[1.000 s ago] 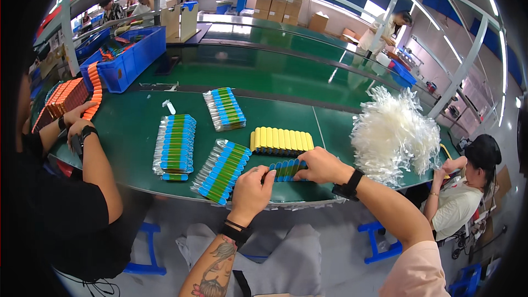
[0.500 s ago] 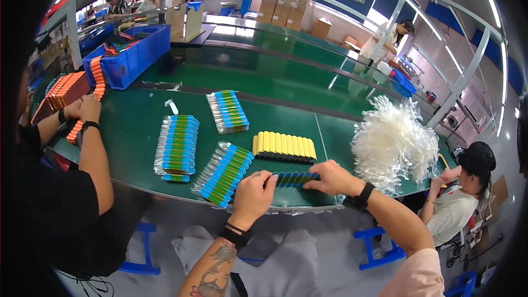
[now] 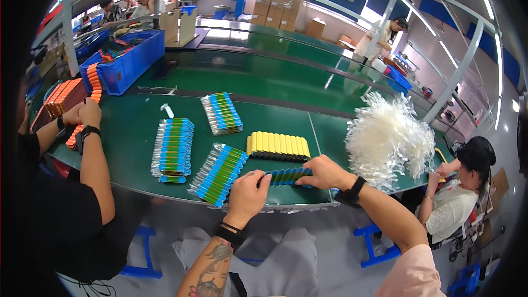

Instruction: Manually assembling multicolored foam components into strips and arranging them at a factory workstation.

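Both my hands hold a short row of narrow, round-ended blue and dark pieces (image 3: 289,176) at the table's near edge. My left hand (image 3: 247,195) pinches its left end, and my right hand (image 3: 325,174) grips the right end. Just beyond them lies a block of yellow rounded pieces (image 3: 278,144) with a dark lower side. Left of my left hand rests a slanted stack of blue and green strips (image 3: 220,173) with clear ends. Two similar stacks lie farther off, one blue-green stack (image 3: 174,146) at the left and another stack (image 3: 221,113) behind.
A big heap of clear plastic strips (image 3: 388,137) stands at the right of the green table (image 3: 220,88). To the left, a co-worker's hands (image 3: 82,113) handle an orange strip near a blue crate (image 3: 124,63). Another person (image 3: 459,187) sits at the right.
The view has shifted slightly, so the table things appear a little farther left. Both my hands keep hold of the blue and dark row, which looks slightly more face-on.
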{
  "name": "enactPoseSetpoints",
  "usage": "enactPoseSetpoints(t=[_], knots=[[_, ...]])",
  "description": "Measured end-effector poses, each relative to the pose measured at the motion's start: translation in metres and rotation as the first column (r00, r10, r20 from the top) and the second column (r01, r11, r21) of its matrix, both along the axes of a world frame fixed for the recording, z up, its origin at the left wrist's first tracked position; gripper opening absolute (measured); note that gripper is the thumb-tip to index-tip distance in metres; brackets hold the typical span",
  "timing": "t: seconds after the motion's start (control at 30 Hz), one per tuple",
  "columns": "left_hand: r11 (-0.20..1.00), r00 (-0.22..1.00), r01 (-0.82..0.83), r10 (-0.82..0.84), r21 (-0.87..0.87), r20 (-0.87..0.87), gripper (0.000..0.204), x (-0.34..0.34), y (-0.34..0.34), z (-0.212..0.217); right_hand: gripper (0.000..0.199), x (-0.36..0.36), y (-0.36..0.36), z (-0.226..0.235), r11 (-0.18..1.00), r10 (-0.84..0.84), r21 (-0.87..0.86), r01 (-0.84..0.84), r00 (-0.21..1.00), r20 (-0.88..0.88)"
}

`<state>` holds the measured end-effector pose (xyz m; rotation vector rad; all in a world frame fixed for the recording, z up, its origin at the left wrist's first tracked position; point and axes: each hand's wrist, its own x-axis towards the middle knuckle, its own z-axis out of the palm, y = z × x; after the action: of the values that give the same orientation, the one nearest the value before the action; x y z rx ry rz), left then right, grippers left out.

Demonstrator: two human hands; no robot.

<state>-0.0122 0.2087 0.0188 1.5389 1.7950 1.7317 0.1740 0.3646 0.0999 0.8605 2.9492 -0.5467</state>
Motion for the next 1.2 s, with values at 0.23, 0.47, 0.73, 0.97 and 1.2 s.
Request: enactPoseSetpoints(t=[0.23,0.47,0.73,0.97,1.2], knots=[[0.999,0.998,-0.033,0.032,-0.016,-0.057,0.021,0.0,0.002,0.006,0.04,0.003,0.004,-0.002,0.997,0.039,0.072,-0.033,0.997,-0.072],[0.998,0.999,-0.035,0.034,-0.049,-0.028,0.02,-0.001,0.005,-0.003,0.055,0.0,0.024,-0.013,0.998,-0.043,-0.049,0.041,0.998,-0.035],[0.998,0.999,-0.017,0.014,-0.067,-0.042,0.022,0.0,-0.001,0.004,0.057,-0.002,0.002,0.0,0.998,-0.033,0.058,0.034,0.999,-0.02],[0.993,0.993,-0.036,0.022,-0.114,-0.119,0.022,-0.001,0.004,0.003,0.045,-0.046,-0.018,-0.001,0.983,0.116,0.154,-0.103,0.99,-0.082],[0.996,0.999,-0.014,0.011,-0.083,-0.033,0.021,0.002,0.001,0.006,0.051,-0.04,-0.014,-0.003,0.985,0.149,0.105,-0.138,0.984,-0.101]])
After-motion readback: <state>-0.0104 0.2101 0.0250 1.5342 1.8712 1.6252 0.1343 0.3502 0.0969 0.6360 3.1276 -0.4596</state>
